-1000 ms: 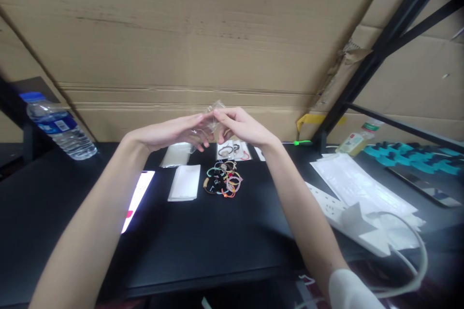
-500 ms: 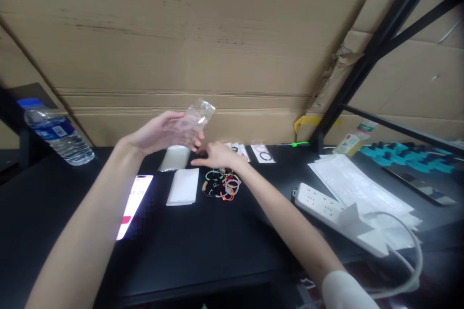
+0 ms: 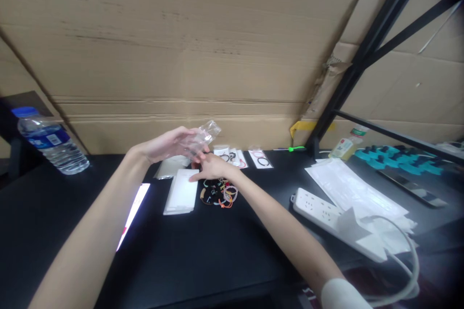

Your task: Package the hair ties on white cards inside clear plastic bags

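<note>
My left hand (image 3: 173, 144) is closed around a small clear plastic bag (image 3: 210, 130), held above the back of the black table. Just below it, my right hand (image 3: 214, 167) has its thumb on the top right corner of a white card (image 3: 183, 188) on a small stack. Its other fingers are partly hidden behind the corner and by the left hand. A pile of colourful bracelets (image 3: 229, 195) lies under and right of the right hand. Behind the card stack, partly covered by the left hand, lies a stack of clear bags (image 3: 170, 168).
Bagged bracelets on cards (image 3: 260, 158) lie along the cardboard wall (image 3: 163, 67). A water bottle (image 3: 54, 142) stands left; a lit phone (image 3: 134, 215) lies behind my left forearm. To the right are a power strip (image 3: 319, 208), white sheets (image 3: 348, 183) and a black metal frame (image 3: 358, 65).
My right hand has come down and left from beside the bracelets, its thumb now on the white card. The left hand with the bag has lowered slightly. The camera view has tilted a little.
</note>
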`<state>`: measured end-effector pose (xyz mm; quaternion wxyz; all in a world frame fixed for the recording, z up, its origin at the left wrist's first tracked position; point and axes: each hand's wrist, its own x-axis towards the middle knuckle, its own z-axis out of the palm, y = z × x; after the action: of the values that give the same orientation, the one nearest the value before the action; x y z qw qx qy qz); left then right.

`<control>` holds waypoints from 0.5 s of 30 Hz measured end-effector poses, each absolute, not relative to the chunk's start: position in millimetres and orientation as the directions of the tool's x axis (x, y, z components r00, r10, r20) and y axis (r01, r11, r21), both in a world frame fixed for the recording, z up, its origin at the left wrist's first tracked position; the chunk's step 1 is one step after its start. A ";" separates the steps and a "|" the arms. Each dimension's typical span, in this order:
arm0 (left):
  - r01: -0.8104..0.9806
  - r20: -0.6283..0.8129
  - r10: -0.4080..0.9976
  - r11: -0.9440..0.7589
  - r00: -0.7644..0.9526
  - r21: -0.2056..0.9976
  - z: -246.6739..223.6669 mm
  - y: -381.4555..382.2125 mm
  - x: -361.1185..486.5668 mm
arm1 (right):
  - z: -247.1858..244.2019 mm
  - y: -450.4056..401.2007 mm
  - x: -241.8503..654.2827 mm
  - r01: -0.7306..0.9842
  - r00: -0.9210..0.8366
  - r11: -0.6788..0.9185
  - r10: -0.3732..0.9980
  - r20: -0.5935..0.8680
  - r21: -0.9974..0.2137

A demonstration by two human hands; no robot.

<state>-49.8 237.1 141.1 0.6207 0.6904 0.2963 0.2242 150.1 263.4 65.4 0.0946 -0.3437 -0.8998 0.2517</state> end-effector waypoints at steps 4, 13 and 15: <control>0.048 -0.011 0.740 -0.028 0.673 0.998 139.1 237.8 -48.1 | 87.1 276.5 173.0 0.394 -0.774 0.544 0.631 0.052 -0.740; -0.059 0.038 0.735 0.003 0.677 0.998 140.7 235.9 -43.7 | 159.2 287.1 270.9 0.223 -0.342 0.606 0.782 0.521 -0.764; -0.070 0.044 0.746 0.003 0.664 0.998 140.5 234.5 -39.9 | 174.8 274.8 279.1 0.158 -0.224 0.657 0.751 0.622 -0.737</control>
<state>-39.9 234.5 140.5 0.6560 0.6338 0.2669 0.3112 279.1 274.8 174.8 0.5403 -0.3100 -0.7326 0.2744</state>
